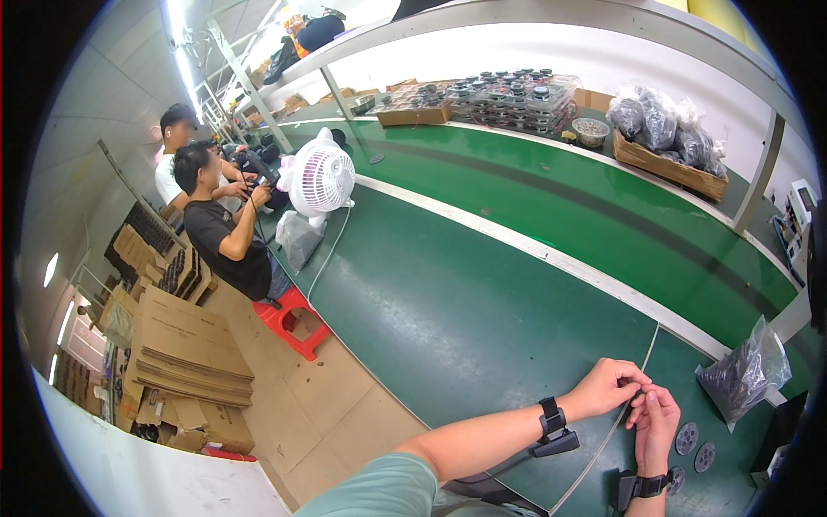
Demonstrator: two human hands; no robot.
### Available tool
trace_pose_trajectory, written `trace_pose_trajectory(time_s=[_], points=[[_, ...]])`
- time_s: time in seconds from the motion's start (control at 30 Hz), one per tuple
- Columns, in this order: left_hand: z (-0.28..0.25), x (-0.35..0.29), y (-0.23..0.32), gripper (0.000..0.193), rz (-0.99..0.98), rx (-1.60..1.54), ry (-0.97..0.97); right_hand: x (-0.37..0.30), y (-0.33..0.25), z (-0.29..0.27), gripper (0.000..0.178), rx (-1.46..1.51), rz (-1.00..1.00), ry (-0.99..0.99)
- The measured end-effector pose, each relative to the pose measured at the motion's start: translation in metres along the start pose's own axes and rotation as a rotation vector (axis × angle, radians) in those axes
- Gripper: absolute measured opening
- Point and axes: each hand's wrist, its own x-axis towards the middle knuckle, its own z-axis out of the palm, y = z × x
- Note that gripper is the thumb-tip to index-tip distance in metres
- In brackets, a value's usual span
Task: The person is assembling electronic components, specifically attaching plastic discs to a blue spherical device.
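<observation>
My left hand (606,387) and my right hand (655,420) meet above the green bench, fingertips touching. Both are closed in a pinch. Whatever lies between the fingers, if anything, is too small to make out. Beside my right hand lie round grey discs with holes: one disc (687,438), a second disc (705,457) and a third disc (676,480), partly hidden by my wrist. A clear plastic bag (745,376) of dark small parts stands to the right of them. Each wrist wears a black strap with a small device.
A white fan (322,179) stands on the bench (448,284) at the far left, near a plastic bag (299,239). Two people work beyond it, by a red stool (293,325). Across the green belt (517,181) are stacked trays (514,103) and a carton of bagged parts (668,164).
</observation>
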Motion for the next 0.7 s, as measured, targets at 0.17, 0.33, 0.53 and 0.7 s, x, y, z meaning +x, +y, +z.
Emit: trace_pose_trajectory(time_s=[0.17,0.33,0.53,0.7], points=[[-0.0002,0.0006,0.0014,0.015,-0.052,0.003,-0.031,0.0002,0.0006,-0.0002,0.018,-0.002,-0.002,-0.004],[0.0010,0.0008,0.0024,0.015,-0.052,-0.036,-0.046,0.0002,0.0008,0.0007,0.017,0.003,-0.006,-0.018],[0.0020,0.0007,0.0033,0.015,-0.022,0.002,-0.025,0.0006,0.0022,0.0003,0.017,0.010,-0.008,-0.018],[0.0021,0.0008,0.0046,0.015,-0.028,-0.015,-0.041,0.0009,0.0031,-0.0008,0.017,0.011,-0.011,-0.031]])
